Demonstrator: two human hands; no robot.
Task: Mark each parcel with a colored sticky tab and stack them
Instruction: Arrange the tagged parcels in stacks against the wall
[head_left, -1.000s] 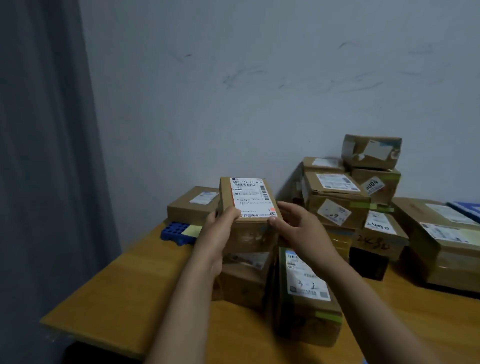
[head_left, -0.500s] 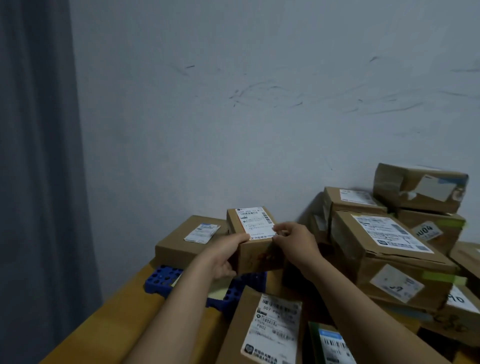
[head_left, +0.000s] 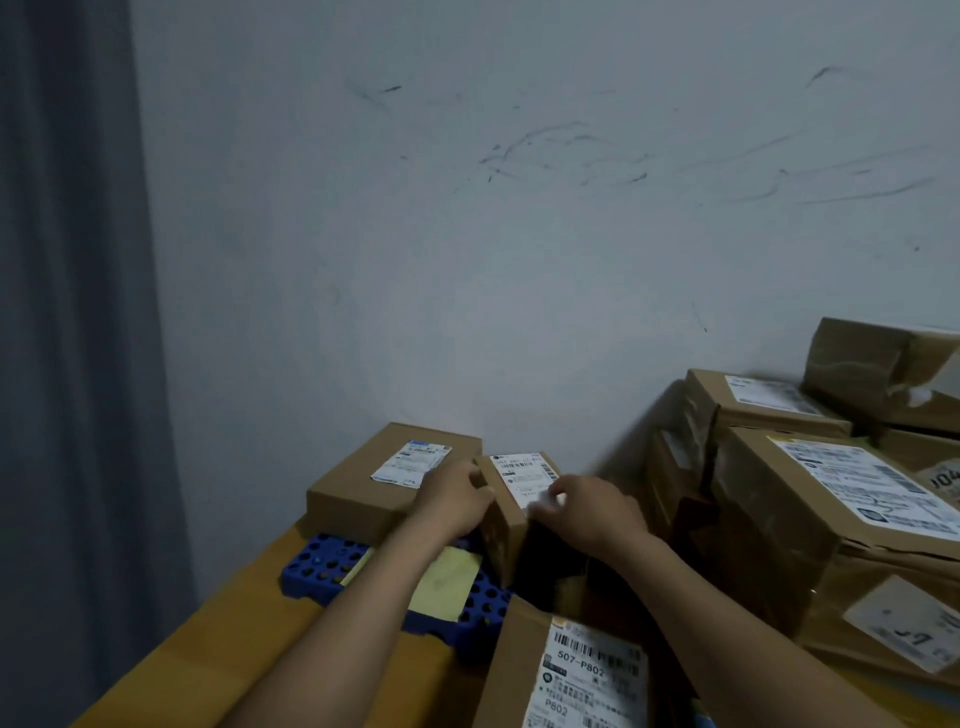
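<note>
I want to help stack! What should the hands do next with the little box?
Probably set the small brown cardboard parcel down beside the flat brown cardboard box, then let go: the left hand and right hand both grip it there.

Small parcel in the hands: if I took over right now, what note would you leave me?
Left grip: holds the small parcel by its left side.
Right grip: holds its right edge, fingers blurred over the label.
Things: small parcel sits beside the flat box, over the blue tray with the yellow sticky notes; big stack on the right.
Done: no tab visible on this parcel.
Left: check its tab, stack it, then probably the 507-P802 parcel.
</note>
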